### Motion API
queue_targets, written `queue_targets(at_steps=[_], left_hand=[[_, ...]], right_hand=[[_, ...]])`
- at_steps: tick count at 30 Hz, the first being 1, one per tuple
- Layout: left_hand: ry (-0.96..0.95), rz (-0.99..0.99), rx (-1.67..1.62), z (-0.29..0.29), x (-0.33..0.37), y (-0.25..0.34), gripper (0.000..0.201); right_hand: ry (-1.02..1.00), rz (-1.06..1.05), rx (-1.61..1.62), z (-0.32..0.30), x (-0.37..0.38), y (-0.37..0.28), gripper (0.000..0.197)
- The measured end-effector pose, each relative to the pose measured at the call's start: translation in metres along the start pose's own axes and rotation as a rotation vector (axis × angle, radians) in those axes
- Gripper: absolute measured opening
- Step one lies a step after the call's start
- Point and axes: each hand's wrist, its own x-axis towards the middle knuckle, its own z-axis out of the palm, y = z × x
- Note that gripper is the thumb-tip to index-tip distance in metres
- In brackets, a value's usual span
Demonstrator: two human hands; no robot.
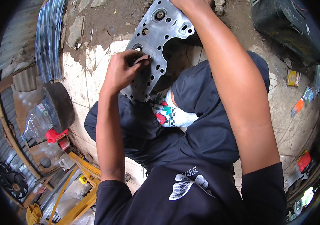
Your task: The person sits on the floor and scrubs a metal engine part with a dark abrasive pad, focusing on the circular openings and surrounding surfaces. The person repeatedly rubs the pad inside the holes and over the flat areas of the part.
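A grey metal engine cylinder head (153, 45), full of round and oblong holes, leans in front of my legs with its flat face up. Over its near left part is my left hand (121, 69), fingers closed on a small folded brown piece of sandpaper (142, 59) against the metal. My right arm reaches across to the far right end of the head. There my right hand (193, 3) meets the edge, cut off by the top of the picture, so its fingers are hidden.
Left of me stand a clear plastic bottle (39, 119), a black round-edged object (59, 107) and a yellow frame (81, 204). Clear corrugated sheet (49, 39) lies at the far left. A black container (291, 30) and a small yellow box (293, 78) are at the right.
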Motion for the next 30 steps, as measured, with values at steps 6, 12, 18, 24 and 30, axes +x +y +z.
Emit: queue_targets(at_steps=[6, 12, 18, 24, 30], left_hand=[[0.024, -0.017, 0.118, -0.003, 0.004, 0.024, 0.032], [0.044, -0.077, 0.153, -0.004, 0.008, 0.025, 0.031], [0.038, -0.115, 0.173, -0.002, 0.007, 0.031, 0.034], [0.081, -0.049, 0.21, 0.002, 0.006, 0.032, 0.029], [0.021, -0.172, 0.358, -0.014, -0.003, 0.029, 0.027]], right_hand=[[-0.04, -0.004, -0.006, -0.004, -0.001, 0.002, 0.044], [-0.048, -0.001, 0.038, -0.005, -0.001, 0.001, 0.043], [-0.044, 0.001, 0.019, -0.003, -0.002, 0.0, 0.045], [0.0, 0.011, 0.04, 0.008, 0.004, 0.002, 0.045], [-0.029, -0.004, 0.006, -0.003, -0.002, -0.001, 0.044]])
